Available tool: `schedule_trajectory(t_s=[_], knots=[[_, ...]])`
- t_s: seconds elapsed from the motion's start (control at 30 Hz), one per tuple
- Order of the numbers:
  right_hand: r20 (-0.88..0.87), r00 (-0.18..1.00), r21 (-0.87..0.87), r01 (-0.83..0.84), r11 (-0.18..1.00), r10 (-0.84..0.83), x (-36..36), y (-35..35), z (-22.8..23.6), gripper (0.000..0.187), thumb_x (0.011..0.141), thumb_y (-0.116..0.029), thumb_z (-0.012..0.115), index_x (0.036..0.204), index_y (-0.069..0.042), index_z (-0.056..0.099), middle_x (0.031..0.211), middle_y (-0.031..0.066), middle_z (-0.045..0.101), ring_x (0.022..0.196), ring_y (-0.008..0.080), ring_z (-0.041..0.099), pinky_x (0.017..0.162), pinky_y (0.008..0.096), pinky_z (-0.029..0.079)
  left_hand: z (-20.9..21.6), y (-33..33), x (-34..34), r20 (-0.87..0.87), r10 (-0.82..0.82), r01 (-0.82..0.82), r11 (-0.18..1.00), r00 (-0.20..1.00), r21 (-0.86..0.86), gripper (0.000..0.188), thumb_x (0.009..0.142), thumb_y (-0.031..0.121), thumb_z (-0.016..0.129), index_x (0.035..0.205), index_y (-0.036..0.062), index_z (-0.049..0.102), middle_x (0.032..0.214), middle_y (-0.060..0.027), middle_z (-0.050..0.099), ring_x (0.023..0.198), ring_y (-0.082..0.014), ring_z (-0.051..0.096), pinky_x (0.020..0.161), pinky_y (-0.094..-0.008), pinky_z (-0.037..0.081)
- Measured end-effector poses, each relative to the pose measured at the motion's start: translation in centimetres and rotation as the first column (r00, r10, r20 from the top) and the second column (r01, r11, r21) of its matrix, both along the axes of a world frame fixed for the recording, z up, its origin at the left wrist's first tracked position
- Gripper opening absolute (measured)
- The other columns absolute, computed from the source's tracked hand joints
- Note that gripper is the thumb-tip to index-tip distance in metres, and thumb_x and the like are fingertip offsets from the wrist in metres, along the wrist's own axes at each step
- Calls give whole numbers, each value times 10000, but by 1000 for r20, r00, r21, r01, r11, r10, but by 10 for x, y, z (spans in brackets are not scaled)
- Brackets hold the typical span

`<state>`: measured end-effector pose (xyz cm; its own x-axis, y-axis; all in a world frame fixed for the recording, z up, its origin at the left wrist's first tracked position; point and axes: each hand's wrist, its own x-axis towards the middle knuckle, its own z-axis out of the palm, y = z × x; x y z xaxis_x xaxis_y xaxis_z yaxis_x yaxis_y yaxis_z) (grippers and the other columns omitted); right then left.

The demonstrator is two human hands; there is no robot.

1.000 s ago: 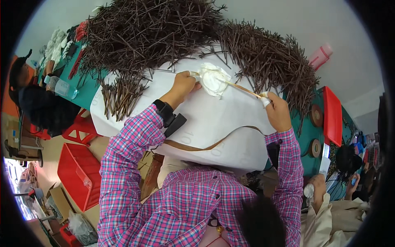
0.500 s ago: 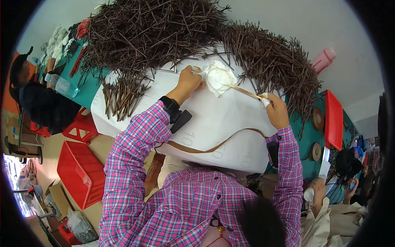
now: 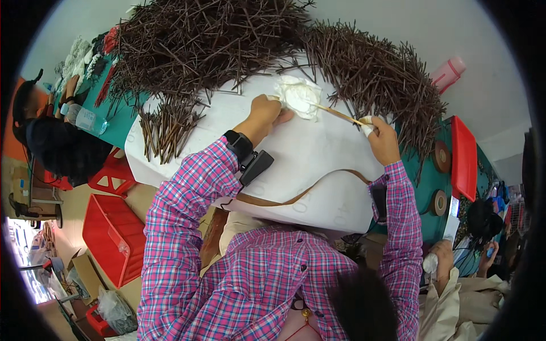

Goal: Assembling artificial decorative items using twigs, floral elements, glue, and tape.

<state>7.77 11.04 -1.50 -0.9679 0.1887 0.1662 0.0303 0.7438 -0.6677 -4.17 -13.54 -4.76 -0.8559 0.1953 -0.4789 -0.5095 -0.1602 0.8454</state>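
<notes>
Counted: three heaps of brown twigs point(image 3: 210, 48), one white crumpled piece point(image 3: 297, 98), one light stick point(image 3: 341, 115), one brown strip point(image 3: 296, 196), two tape rolls point(image 3: 434, 203), one pink vessel point(image 3: 447, 74), one red tray point(image 3: 464, 159).

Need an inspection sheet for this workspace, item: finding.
Surface: white printed sheet over a green table; wavy brown strip along its near side.
Job's things: roundish, ruffled white mass; slim brown stick, far end at the mass.
Clutter: dark-brown twig piles beyond and right; small twig bundle at left.
Hands: right hand grips the stick; left hand beside the mass, grip unclear.
Cables: none identifiable with certainty.
Surroundings: red plastic bin on the floor, left; clear plastic bottle; other people both sides.
</notes>
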Motion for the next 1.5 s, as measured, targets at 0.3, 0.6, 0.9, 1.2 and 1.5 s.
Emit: schedule_trajectory(t_s=[0.3,0.6,0.9,1.2,1.5], knots=[[-278,956,266,-16,964,92,12,20,-4,192,759,-79,568,939,-14,593,733,50,543,647,74,484,595,213,403,38,-60,16,-180,-48,27,993,982,-113,171,844,46,380,924,-36,506,800,-108,538,638,-199,565,550,-282,511],[-60,941,51,-331,942,333,56,-44,61,239,763,-83,542,988,-4,563,868,68,561,785,141,534,695,258,417,93,-153,79,-310,-344,262,924,886,-278,233,826,227,538,889,5,567,765,-64,579,586,-127,558,516,-223,442],[56,910,538,-375,755,412,74,-35,24,349,718,-88,599,1055,-19,540,1078,121,510,1022,236,470,863,326,357,22,-121,166,-536,-840,-30,535,91,-844,287,603,23,612,886,54,573,978,-124,512,970,-335,473,797,-389,390],[-276,831,-233,429,873,-482,160,32,6,270,773,12,486,1032,-10,560,954,51,590,844,95,534,757,202,406,41,-166,154,-299,-888,-203,240,350,-949,462,561,-142,491,988,27,547,1015,-154,527,959,-348,485,792,-381,418],[-312,950,269,59,961,29,146,2,-1,289,723,-28,528,1011,-28,552,968,91,549,995,231,500,855,341,365,73,-80,158,-421,-896,-152,401,138,-903,567,672,168,668,1173,44,433,1158,-201,427,1129,-363,380,893,-423,351]])
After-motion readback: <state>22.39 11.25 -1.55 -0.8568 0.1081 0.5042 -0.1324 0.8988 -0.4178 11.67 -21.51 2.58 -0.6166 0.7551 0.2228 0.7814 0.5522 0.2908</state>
